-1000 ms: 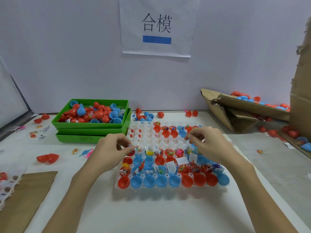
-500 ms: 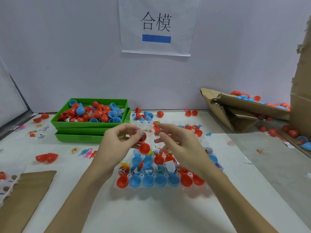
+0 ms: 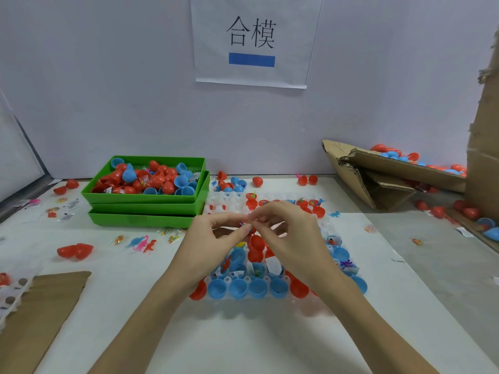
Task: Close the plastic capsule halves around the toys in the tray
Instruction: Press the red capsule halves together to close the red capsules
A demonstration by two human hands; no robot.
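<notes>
Hands meet above the tray [image 3: 270, 299]: left hand [image 3: 216, 238] and right hand [image 3: 291, 238] both pinch a small toy [image 3: 247, 225] over a red capsule half [image 3: 256, 242], likely tucking it in before the halves are pressed together. Half a second ago the fingertips were apart.

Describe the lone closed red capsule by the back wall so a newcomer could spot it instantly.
Start at the stacked green trays against the wall. Just right lies a small cluster of red and blue halves; right of that sits the closed red capsule, alone and whole, unlike the joined open pair further right.
</notes>
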